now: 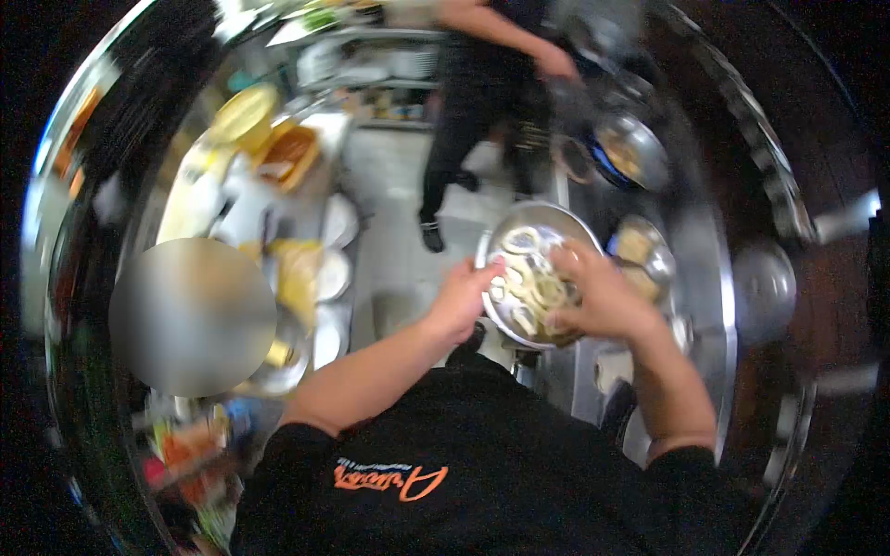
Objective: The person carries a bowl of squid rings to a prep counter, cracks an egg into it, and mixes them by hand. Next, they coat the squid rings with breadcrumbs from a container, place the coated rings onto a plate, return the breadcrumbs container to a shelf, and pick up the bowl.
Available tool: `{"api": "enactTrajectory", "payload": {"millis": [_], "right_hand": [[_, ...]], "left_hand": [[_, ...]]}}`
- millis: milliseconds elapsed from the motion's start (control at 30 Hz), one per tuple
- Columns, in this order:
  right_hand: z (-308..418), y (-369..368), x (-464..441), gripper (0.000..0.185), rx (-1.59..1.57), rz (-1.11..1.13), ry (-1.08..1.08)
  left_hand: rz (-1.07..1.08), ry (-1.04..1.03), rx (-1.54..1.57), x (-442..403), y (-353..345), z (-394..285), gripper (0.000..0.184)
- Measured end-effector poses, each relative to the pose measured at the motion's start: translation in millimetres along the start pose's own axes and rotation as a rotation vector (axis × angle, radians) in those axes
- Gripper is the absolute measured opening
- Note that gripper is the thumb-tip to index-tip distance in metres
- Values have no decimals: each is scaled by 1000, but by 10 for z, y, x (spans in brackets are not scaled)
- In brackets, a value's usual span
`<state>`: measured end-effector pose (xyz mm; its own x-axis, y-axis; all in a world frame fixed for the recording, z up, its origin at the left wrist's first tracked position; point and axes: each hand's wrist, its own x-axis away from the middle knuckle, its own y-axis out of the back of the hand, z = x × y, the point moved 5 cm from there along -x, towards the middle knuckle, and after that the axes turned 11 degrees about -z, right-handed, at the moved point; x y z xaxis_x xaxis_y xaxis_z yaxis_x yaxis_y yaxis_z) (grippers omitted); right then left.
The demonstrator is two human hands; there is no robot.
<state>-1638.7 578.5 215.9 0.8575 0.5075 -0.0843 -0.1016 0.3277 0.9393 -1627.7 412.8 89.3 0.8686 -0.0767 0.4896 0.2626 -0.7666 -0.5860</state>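
Fingers of the left hand (459,301) are clamped on the left rim of a metal bowl (562,222), the thumb over its lip and the other fingertips hidden; the right hand (612,295) has its fingers spread and dipped among the pale rings (521,241) inside, and blur leaves unclear whether they pinch any.

At far left, a round blurred patch (193,317) covers part of the left counter (301,208). Behind it sit a yellow tub (248,116) and an orange container (292,153), contents smeared. White plates (334,276) line that counter's inner edge, well apart from the left hand, with open tiled floor (394,176) between.

Farther up the aisle, a co-worker (473,102) in dark clothing narrows the passage, cut off at the top.

The bowl is held over the aisle's right side, its right rim overlapping the right counter (586,375) in view; contact cannot be told. Past the right hand, small bowls (635,243) crowd close, partly covered by forearm. Above them, a pan (649,153) holds indistinct food.
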Motion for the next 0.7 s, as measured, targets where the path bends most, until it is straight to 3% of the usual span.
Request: {"api": "enactTrajectory", "payload": {"millis": [33,67,133,200,367,467,533,600,667,700], "right_hand": [[173,-274,40,59,60,62,37],[299,-549,70,65,119,118,83],[348,-935,83,61,-58,162,134],[315,-1105,8,58,-221,281,-116],[1235,-786,124,53,-397,349,318],[1595,-1101,464,54,-405,272,577],[2139,-1272,931,53,-20,87,856],[2376,-1519,1069,63,-175,176,866],[2419,-1861,1031,50,-77,448,524],[2655,-1735,1078,43,-17,398,720]], "left_hand": [[4,34,79,43,172,93,38],[-127,-4,62,206,295,92,37],[-121,-116,-7,356,616,210,35],[-310,-119,-14,692,846,255,37],[-315,-268,73,1418,1241,537,41],[-407,-363,90,1829,1464,794,40],[-468,-429,84,2166,1638,847,40],[-525,-470,179,2532,1766,960,37],[-597,-504,175,2869,1884,1111,37],[-597,-496,277,2963,2012,1219,37]]}}
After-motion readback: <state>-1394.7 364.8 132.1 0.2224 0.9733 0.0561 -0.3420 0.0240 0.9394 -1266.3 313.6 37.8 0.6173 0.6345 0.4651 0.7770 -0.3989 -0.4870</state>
